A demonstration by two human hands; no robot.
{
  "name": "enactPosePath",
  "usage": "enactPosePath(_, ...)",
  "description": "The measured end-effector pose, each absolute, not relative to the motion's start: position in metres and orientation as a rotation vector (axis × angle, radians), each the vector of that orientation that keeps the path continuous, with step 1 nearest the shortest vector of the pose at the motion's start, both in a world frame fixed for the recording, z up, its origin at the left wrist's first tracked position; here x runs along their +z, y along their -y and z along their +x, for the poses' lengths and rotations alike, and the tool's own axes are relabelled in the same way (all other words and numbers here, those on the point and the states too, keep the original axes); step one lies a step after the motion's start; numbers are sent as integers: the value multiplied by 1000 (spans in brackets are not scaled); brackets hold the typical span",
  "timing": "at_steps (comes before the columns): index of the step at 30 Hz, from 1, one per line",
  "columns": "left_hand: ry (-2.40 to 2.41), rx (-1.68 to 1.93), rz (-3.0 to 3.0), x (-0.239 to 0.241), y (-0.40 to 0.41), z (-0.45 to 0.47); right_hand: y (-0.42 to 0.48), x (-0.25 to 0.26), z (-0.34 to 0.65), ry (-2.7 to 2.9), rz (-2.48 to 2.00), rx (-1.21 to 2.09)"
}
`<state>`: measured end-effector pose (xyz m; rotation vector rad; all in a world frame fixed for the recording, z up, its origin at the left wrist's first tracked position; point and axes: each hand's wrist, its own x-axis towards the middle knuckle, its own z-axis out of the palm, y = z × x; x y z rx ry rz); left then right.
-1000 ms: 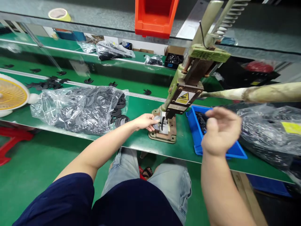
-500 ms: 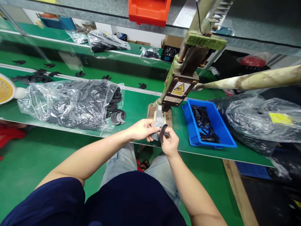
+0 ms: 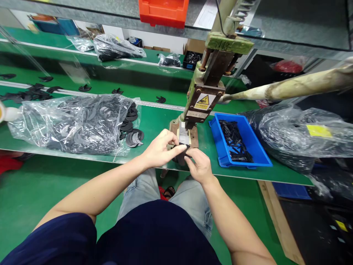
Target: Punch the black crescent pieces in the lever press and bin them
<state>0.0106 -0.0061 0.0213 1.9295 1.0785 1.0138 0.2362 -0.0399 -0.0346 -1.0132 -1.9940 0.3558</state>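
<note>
With the left hand (image 3: 161,149) and right hand (image 3: 200,165) both pinching the black part (image 3: 181,158) just in front of the press (image 3: 205,97), grip it by its edges, level, and clear of the press.

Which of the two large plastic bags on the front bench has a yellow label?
The right bag, beside the blue tray: a yellow label shows on top of it. The left bag shows none.
</note>
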Motion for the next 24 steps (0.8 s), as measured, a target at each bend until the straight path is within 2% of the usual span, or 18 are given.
enactPosePath(8,-994,908,1913,13,1,18,45,-33,237,2015,-964,329)
enactPosePath(16,-678,619,1310,-8,4,31,60,-13,256,1991,-1061,352)
enactPosePath(20,-753,737,1323,-27,-12,23,52,8,281,1991,-1248,373)
enactPosePath(24,-1095,994,1363,-58,-39,-2,2,27,323,1888,-1534,306)
